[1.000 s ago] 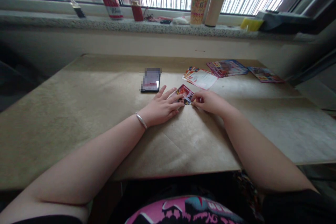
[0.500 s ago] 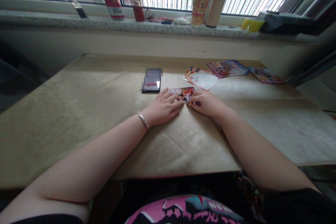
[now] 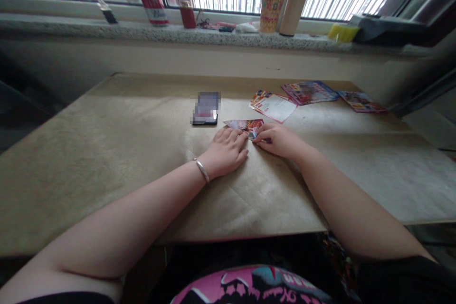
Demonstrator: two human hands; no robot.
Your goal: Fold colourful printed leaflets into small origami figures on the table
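A colourful printed sheet of paper (image 3: 252,125), seemingly folded to a pointed left end, lies flat on the table in front of me. My left hand (image 3: 228,151) rests palm down with its fingers stretched out, fingertips pressing on the sheet's near edge. A silver bangle circles the left wrist. At the sheet's right end, my right hand (image 3: 280,141) has thumb and fingers closed on the near corner. Those fingers hide part of the sheet.
A phone (image 3: 205,108) lies just beyond my left hand. Behind my right hand are a white-backed sheet (image 3: 276,107), a pile of printed sheets (image 3: 309,92) and another printed stack (image 3: 361,101). A can (image 3: 154,7) and a patterned cup (image 3: 272,9) stand on the windowsill (image 3: 213,35).
My left hand has slid slightly toward me and to the right, uncovering the sheet's pointed left end. My right hand stays nearly in place at the right end.
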